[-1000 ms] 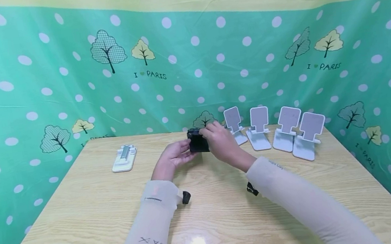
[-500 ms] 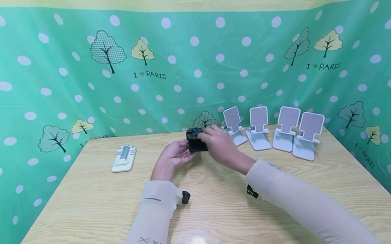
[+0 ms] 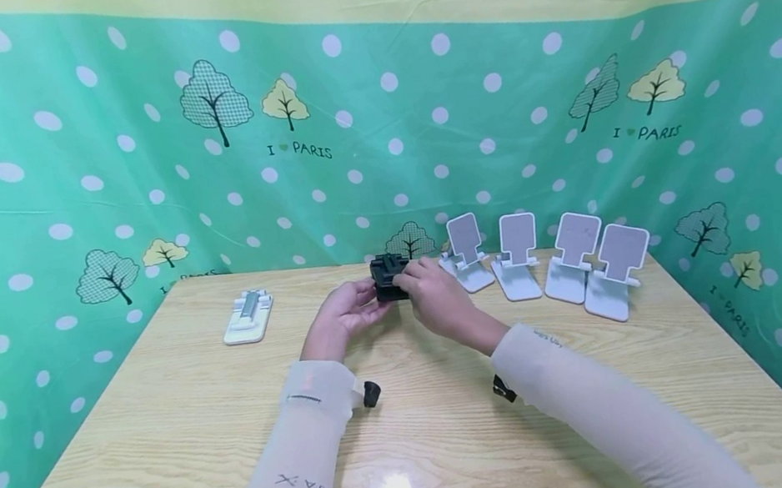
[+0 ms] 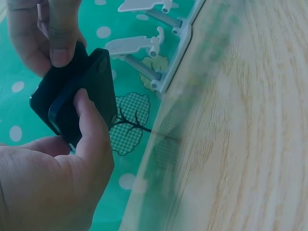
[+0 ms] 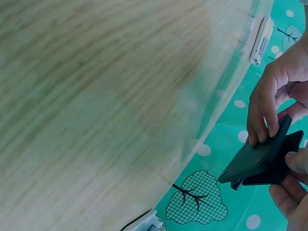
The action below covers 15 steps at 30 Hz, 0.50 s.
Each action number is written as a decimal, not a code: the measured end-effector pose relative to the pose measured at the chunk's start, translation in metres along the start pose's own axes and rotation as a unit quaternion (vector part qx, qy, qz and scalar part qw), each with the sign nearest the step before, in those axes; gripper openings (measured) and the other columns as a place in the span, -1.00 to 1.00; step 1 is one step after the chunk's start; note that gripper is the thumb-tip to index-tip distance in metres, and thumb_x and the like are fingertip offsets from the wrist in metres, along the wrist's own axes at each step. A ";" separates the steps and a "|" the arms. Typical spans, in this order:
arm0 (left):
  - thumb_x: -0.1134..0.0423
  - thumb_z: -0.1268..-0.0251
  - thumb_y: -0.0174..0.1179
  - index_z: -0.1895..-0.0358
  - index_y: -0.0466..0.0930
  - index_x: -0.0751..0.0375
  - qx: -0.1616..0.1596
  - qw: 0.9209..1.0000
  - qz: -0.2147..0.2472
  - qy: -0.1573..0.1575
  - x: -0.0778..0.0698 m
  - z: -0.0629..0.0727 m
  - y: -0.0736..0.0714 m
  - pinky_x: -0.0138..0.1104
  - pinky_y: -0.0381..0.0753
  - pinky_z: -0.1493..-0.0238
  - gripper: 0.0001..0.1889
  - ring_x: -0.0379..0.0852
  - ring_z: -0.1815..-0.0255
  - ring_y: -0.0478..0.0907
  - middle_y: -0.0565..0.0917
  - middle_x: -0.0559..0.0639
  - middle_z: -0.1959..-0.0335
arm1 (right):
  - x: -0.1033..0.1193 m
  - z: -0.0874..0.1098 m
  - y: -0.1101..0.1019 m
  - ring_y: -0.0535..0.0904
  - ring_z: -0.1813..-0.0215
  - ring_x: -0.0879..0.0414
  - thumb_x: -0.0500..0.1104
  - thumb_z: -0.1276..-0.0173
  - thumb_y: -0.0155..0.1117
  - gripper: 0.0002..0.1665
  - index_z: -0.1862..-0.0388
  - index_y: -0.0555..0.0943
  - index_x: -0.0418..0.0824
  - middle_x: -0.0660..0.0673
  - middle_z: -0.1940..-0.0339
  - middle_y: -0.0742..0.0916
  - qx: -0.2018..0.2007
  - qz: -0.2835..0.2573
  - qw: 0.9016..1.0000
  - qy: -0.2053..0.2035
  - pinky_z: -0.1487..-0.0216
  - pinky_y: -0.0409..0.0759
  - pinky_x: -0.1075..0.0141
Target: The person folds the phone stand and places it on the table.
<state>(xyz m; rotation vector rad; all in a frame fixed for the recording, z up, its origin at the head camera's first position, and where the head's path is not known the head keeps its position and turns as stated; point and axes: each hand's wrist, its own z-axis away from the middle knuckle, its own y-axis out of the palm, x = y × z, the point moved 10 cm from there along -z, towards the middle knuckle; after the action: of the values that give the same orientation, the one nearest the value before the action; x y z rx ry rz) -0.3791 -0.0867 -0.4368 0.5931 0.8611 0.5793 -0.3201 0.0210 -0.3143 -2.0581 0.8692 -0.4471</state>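
Note:
A black folding phone stand (image 3: 386, 272) is held in the air near the table's far edge, between both hands. My left hand (image 3: 350, 311) grips its left side; in the left wrist view the thumb lies on one black plate (image 4: 91, 101) of the stand. My right hand (image 3: 438, 296) pinches the stand's other side with fingers and thumb. Seen from the right wrist, the stand's two plates (image 5: 257, 156) are at a narrow angle to each other. Parts of it are hidden behind the fingers.
Several white phone stands stand unfolded at the back right, the nearest one (image 3: 467, 254) close to my right hand. One folded white phone stand (image 3: 249, 317) lies on the wooden table (image 3: 163, 447) at the left. A green dotted cloth (image 3: 389, 126) hangs behind the table.
The black stand has tipped and its plates have come closer together, so its hinge side now shows on top. My right hand has moved slightly down; the left hand has barely moved.

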 end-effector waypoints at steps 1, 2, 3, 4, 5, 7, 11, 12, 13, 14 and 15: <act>0.43 -0.56 0.00 -0.47 0.26 0.35 0.000 1.000 0.003 -0.003 0.000 0.000 0.000 -0.20 0.64 -0.27 -0.52 0.13 -0.40 0.43 0.39 0.34 -0.40 | 0.001 0.000 0.000 0.57 0.10 0.00 -0.53 -0.12 0.33 -0.58 0.05 0.76 -0.24 -0.12 0.14 0.75 -0.001 0.001 1.000 -0.002 0.02 0.68 0.27; 0.42 -0.56 -0.01 -0.48 0.26 0.36 0.001 1.000 0.006 -0.005 0.001 0.000 0.000 -0.21 0.63 -0.28 -0.52 0.13 -0.41 0.42 0.38 0.34 -0.41 | 0.001 0.000 0.000 0.58 0.11 -0.01 -0.53 -0.12 0.32 -0.58 0.06 0.76 -0.24 -0.13 0.14 0.75 -0.002 0.001 1.000 -0.005 0.03 0.67 0.26; 0.42 -0.56 0.00 -0.48 0.25 0.37 0.000 1.000 0.007 -0.006 0.001 0.001 0.001 -0.21 0.62 -0.29 -0.51 0.12 -0.42 0.42 0.38 0.34 -0.42 | 0.002 0.001 0.000 0.58 0.11 -0.01 -0.53 -0.11 0.32 -0.58 0.07 0.76 -0.24 -0.13 0.14 0.76 -0.005 0.002 1.000 -0.008 0.04 0.68 0.26; 0.42 -0.56 0.00 -0.48 0.26 0.38 0.000 1.000 0.007 -0.007 0.001 0.001 0.000 -0.21 0.61 -0.30 -0.51 0.12 -0.42 0.41 0.38 0.33 -0.43 | 0.003 0.001 -0.001 0.59 0.11 -0.02 -0.54 -0.10 0.32 -0.58 0.07 0.76 -0.24 -0.14 0.14 0.76 -0.006 0.001 1.000 -0.010 0.05 0.68 0.25; 0.42 -0.56 0.00 -0.47 0.26 0.38 -0.001 1.000 0.006 -0.007 0.001 0.001 0.000 -0.21 0.60 -0.32 -0.52 0.12 -0.42 0.42 0.38 0.32 -0.43 | 0.003 0.001 -0.001 0.59 0.12 -0.03 -0.54 -0.10 0.32 -0.58 0.08 0.76 -0.25 -0.14 0.14 0.76 -0.007 0.001 1.000 -0.012 0.06 0.68 0.25; 0.42 -0.56 0.00 -0.47 0.28 0.36 -0.002 1.000 0.002 -0.005 0.001 0.001 0.000 -0.19 0.58 -0.34 -0.52 0.13 -0.42 0.42 0.39 0.30 -0.43 | 0.004 0.001 -0.001 0.60 0.12 -0.03 -0.55 -0.09 0.32 -0.58 0.08 0.76 -0.25 -0.15 0.14 0.76 -0.005 0.002 1.000 -0.013 0.07 0.68 0.24; 0.42 -0.56 0.00 -0.47 0.32 0.30 -0.004 1.000 -0.003 -0.003 0.001 0.001 -0.001 -0.16 0.57 -0.35 -0.53 0.13 -0.41 0.43 0.41 0.27 -0.45 | 0.005 0.000 0.001 0.59 0.11 -0.02 -0.54 -0.10 0.34 -0.58 0.08 0.77 -0.24 -0.14 0.14 0.76 0.007 0.011 1.000 -0.015 0.09 0.68 0.25; 0.42 -0.57 -0.01 -0.47 0.32 0.29 -0.005 1.000 -0.003 -0.002 0.001 0.000 -0.001 -0.16 0.57 -0.35 -0.53 0.12 -0.41 0.43 0.41 0.26 -0.45 | 0.006 0.000 0.002 0.59 0.11 -0.02 -0.53 -0.10 0.34 -0.59 0.07 0.77 -0.24 -0.14 0.14 0.76 0.009 0.013 1.000 -0.016 0.10 0.68 0.25; 0.42 -0.57 -0.01 -0.48 0.32 0.28 -0.004 1.000 -0.005 -0.002 0.001 0.000 -0.001 -0.16 0.56 -0.35 -0.53 0.12 -0.41 0.43 0.40 0.25 -0.46 | 0.006 0.000 0.002 0.59 0.12 -0.01 -0.53 -0.11 0.34 -0.59 0.07 0.77 -0.24 -0.14 0.14 0.77 0.011 0.014 1.000 -0.018 0.11 0.67 0.26; 0.42 -0.57 -0.02 -0.48 0.31 0.28 -0.003 1.000 -0.003 -0.003 0.002 0.000 -0.001 -0.16 0.56 -0.36 -0.53 0.12 -0.40 0.43 0.40 0.25 -0.46 | 0.006 0.000 0.003 0.58 0.13 -0.01 -0.53 -0.11 0.34 -0.59 0.08 0.77 -0.24 -0.14 0.14 0.77 0.012 0.015 1.000 -0.019 0.13 0.67 0.26; 0.42 -0.57 -0.03 -0.48 0.30 0.28 -0.003 1.000 -0.005 -0.002 0.001 0.000 -0.001 -0.16 0.56 -0.36 -0.53 0.11 -0.40 0.44 0.39 0.25 -0.46 | 0.006 0.001 0.004 0.58 0.14 -0.01 -0.53 -0.11 0.33 -0.59 0.08 0.77 -0.24 -0.14 0.14 0.77 0.013 0.016 1.000 -0.019 0.15 0.67 0.26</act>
<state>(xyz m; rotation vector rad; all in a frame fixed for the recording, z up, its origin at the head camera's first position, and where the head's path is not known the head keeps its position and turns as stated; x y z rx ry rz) -0.3783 -0.0865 -0.4384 0.5844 0.8570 0.5718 -0.3169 0.0153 -0.3176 -2.0200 0.8679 -0.3979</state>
